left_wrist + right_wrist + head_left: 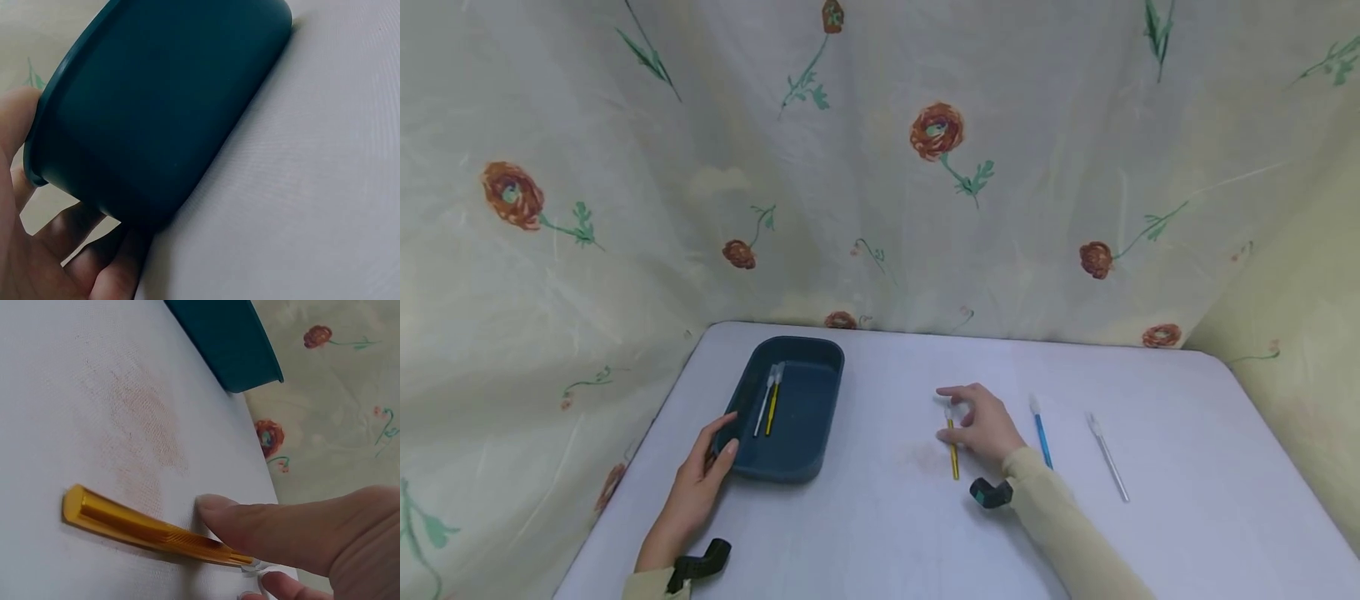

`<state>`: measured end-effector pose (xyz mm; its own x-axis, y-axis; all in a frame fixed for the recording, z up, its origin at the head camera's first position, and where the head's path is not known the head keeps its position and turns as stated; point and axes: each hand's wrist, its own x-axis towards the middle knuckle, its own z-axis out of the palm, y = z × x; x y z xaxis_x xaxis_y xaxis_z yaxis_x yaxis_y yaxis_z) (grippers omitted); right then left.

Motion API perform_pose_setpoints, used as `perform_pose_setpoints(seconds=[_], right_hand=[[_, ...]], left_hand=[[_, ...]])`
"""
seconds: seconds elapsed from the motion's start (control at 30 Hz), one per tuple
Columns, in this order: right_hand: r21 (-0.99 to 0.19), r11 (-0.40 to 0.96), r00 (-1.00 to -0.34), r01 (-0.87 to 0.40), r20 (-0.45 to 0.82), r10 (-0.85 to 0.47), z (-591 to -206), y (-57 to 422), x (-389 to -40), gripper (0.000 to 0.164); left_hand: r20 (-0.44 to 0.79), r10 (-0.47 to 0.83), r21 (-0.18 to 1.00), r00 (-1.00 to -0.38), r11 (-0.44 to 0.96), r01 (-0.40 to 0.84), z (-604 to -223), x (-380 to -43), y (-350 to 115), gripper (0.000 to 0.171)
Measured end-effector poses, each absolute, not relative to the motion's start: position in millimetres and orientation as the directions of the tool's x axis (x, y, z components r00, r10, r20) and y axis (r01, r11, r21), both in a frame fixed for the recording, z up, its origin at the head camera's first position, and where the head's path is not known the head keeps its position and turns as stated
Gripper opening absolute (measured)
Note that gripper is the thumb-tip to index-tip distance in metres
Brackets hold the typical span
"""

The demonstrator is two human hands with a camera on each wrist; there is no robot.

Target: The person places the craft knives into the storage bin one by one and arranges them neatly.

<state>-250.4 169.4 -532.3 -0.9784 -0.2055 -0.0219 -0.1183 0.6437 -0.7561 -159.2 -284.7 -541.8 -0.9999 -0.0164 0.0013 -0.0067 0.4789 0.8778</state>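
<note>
Over the yellow tool (955, 462), the right hand (988, 427) arches, thumb and forefinger parted (nothing gripped); the left hand (695, 485) grips the blue tray (808, 417).

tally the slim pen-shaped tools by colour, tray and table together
Gold tools: 2 (one in the tray, one by the right hand)
Silver tools: 2 (one in the tray, one on the table)
Blue tool: 1 (on the table)
Total: 5
</note>
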Motion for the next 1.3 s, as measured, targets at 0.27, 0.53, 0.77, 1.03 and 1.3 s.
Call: perform_pose_setpoints(seconds=[0.27, 0.53, 0.77, 1.03, 1.3], right_hand=[[-0.739, 0.666, -0.97, -0.101, -0.075, -0.23, -531, 169, -256, 0.068], [-0.716, 0.692, -0.961, -0.093, -0.117, -0.25, -533, 170, -262, 0.06], [-0.72, 0.686, -0.957, -0.106, -0.113, -0.266, -531, 170, -262, 0.059], [-0.721, 0.685, -0.955, -0.108, -0.115, -0.273, -529, 171, -262, 0.057], [-0.704, 0.702, -0.954, -0.112, -0.121, -0.273, -528, 170, -262, 0.057]], left_hand=[[0.008, -0.017, 0.879, -1.0, 0.476, -0.001, -542, -159, -285, 0.056], [-0.001, -0.024, 0.876, -1.0, 0.482, -0.013, -545, -158, -285, 0.056], [-0.002, -0.025, 0.879, -1.0, 0.476, -0.014, -544, -158, -285, 0.057], [0.007, -0.026, 0.878, -1.0, 0.478, -0.006, -544, -158, -284, 0.056], [0.0, -0.032, 0.876, -0.999, 0.483, -0.015, -544, -159, -284, 0.056]])
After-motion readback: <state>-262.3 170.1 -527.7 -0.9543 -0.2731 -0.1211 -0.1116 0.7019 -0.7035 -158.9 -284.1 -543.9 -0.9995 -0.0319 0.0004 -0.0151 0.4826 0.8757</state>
